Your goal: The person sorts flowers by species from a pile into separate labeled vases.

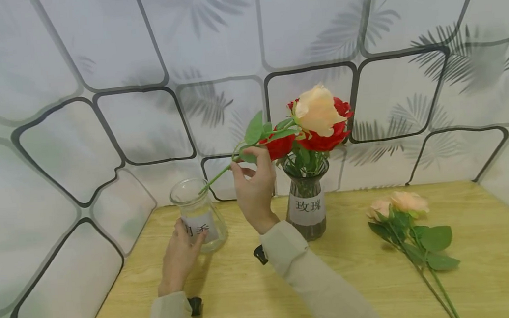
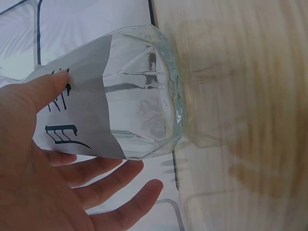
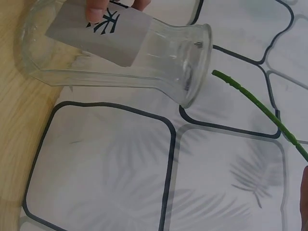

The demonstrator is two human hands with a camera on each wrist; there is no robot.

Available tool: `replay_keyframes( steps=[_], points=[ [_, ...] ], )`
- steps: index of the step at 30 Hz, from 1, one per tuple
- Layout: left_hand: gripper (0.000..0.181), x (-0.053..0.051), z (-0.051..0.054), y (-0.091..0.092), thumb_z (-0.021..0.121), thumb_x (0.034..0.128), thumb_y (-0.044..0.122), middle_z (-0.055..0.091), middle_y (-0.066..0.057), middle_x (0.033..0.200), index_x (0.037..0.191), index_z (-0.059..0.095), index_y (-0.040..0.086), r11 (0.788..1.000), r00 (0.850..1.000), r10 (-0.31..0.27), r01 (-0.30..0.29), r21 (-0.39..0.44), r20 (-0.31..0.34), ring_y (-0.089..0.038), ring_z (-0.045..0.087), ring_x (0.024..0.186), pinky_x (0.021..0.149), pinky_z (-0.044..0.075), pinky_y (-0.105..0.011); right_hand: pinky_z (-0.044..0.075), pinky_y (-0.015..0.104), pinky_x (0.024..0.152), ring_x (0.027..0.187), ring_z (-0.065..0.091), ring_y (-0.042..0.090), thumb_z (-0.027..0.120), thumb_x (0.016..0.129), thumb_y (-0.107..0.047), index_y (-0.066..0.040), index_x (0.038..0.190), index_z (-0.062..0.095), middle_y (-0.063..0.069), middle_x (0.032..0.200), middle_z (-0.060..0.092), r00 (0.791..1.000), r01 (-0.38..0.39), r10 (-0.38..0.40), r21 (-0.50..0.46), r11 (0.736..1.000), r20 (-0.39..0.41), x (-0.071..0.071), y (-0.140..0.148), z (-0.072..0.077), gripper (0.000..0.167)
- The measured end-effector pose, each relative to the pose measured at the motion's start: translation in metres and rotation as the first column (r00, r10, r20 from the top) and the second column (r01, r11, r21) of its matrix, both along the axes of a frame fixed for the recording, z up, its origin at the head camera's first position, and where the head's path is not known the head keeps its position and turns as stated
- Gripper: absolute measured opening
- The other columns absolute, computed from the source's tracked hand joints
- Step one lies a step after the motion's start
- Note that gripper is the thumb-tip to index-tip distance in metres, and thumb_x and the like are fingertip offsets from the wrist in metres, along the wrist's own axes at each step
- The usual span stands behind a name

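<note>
My left hand (image 1: pixel 179 258) holds a clear glass vase (image 1: pixel 218 230) by its labelled side, thumb on the white label and fingers along the other side. The vase stands upright on the table. Above and to the right of it, my right hand (image 1: pixel 256 191) pinches the green stem of a peach rose (image 1: pixel 317 110). The rose's head leans right, in front of the red roses (image 1: pixel 324 141). In the right wrist view the cut end of the stem (image 3: pixel 255 101) is just outside the vase's rim, apart from it.
A dark glass vase (image 1: pixel 310 229) with a labelled front holds the red roses, right of my right hand. Further right, more peach roses (image 1: pixel 408 202) lie on the wooden table (image 1: pixel 356 280), stems toward me. A patterned cloth backdrop (image 1: pixel 223 33) rises behind the table.
</note>
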State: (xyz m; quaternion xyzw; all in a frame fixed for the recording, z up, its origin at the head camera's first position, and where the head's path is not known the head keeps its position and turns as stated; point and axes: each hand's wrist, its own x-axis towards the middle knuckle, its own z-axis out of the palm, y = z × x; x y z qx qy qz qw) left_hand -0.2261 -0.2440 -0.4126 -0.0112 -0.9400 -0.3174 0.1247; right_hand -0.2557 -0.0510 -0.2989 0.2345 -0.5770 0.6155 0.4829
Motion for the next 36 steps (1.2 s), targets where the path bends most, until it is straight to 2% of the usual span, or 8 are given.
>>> replay_keyframes(
  steps=[5,10,19,25,27,30,33,36],
  points=[
    [0.078,-0.001,0.0,-0.002,0.061,0.1035,0.026,0.041,-0.045,0.14,0.15,0.016,-0.016,1.0,1.0,0.001,-0.001,-0.001,0.008,-0.057,0.048,0.126,0.1,0.044,-0.066,0.061,0.035,0.073,0.098,0.062,0.037,0.068,0.084,0.02,0.009,0.108,0.055,0.023,0.105,0.057,0.999,0.007,-0.009,0.043,0.999,0.041,-0.011,-0.008,-0.003,0.03],
    [0.077,-0.002,-0.002,-0.001,0.062,0.1034,0.026,0.043,-0.044,0.14,0.15,0.017,-0.015,1.0,1.0,0.007,-0.007,-0.005,-0.008,-0.056,0.049,0.126,0.1,0.044,-0.065,0.061,0.036,0.073,0.092,0.066,0.036,0.068,0.087,0.017,0.008,0.108,0.054,0.023,0.105,0.058,0.992,-0.04,0.031,0.068,0.997,0.121,-0.02,-0.014,-0.004,0.027],
    [0.076,-0.002,-0.002,0.0,0.061,0.1036,0.027,0.043,-0.045,0.139,0.15,0.018,-0.015,1.0,1.0,0.012,-0.012,-0.008,0.001,-0.057,0.049,0.125,0.1,0.044,-0.066,0.059,0.028,0.069,0.085,0.068,0.031,0.068,0.085,0.018,0.005,0.103,0.055,0.02,0.098,0.061,0.962,-0.089,0.071,0.056,0.994,0.264,-0.033,-0.028,-0.016,0.026],
    [0.076,-0.002,-0.001,-0.001,0.061,0.1032,0.027,0.045,-0.045,0.137,0.15,0.018,-0.016,1.0,1.0,0.021,-0.021,-0.01,-0.009,-0.057,0.051,0.123,0.097,0.045,-0.066,0.058,0.025,0.064,0.084,0.069,0.029,0.067,0.085,0.018,0.003,0.101,0.056,0.021,0.099,0.063,0.937,-0.154,0.113,0.102,0.983,0.329,-0.035,-0.036,-0.021,0.025],
    [0.076,-0.002,-0.001,-0.001,0.061,0.1032,0.027,0.045,-0.045,0.136,0.15,0.018,-0.016,1.0,1.0,0.019,-0.019,-0.01,-0.01,-0.057,0.051,0.123,0.097,0.045,-0.066,0.057,0.025,0.062,0.084,0.07,0.029,0.067,0.085,0.017,0.003,0.103,0.057,0.02,0.103,0.064,0.918,-0.178,0.118,0.128,0.976,0.378,-0.035,-0.038,-0.022,0.025],
    [0.077,-0.002,-0.002,-0.001,0.062,0.1032,0.027,0.045,-0.045,0.136,0.15,0.018,-0.016,1.0,1.0,0.015,-0.015,-0.011,-0.01,-0.057,0.051,0.123,0.097,0.045,-0.066,0.056,0.024,0.061,0.087,0.071,0.029,0.067,0.086,0.013,0.002,0.111,0.06,0.02,0.112,0.066,0.873,-0.232,0.132,0.162,0.959,0.469,-0.034,-0.038,-0.024,0.028],
    [0.076,-0.003,-0.002,-0.001,0.061,0.1033,0.027,0.045,-0.045,0.136,0.15,0.018,-0.015,1.0,1.0,0.015,-0.015,-0.017,-0.009,-0.058,0.051,0.122,0.096,0.046,-0.066,0.056,0.027,0.063,0.095,0.07,0.031,0.067,0.091,0.007,0.002,0.122,0.06,0.019,0.122,0.065,0.81,-0.316,0.164,0.183,0.931,0.563,-0.034,-0.035,-0.024,0.032],
    [0.077,-0.003,-0.002,-0.001,0.061,0.1034,0.028,0.045,-0.045,0.136,0.15,0.018,-0.015,1.0,1.0,0.015,-0.015,-0.023,-0.007,-0.058,0.051,0.122,0.095,0.046,-0.066,0.058,0.031,0.074,0.108,0.066,0.034,0.067,0.096,-0.001,0.0,0.131,0.06,0.018,0.132,0.061,0.739,-0.416,0.19,0.215,0.884,0.646,-0.034,-0.032,-0.025,0.035]
  ],
)
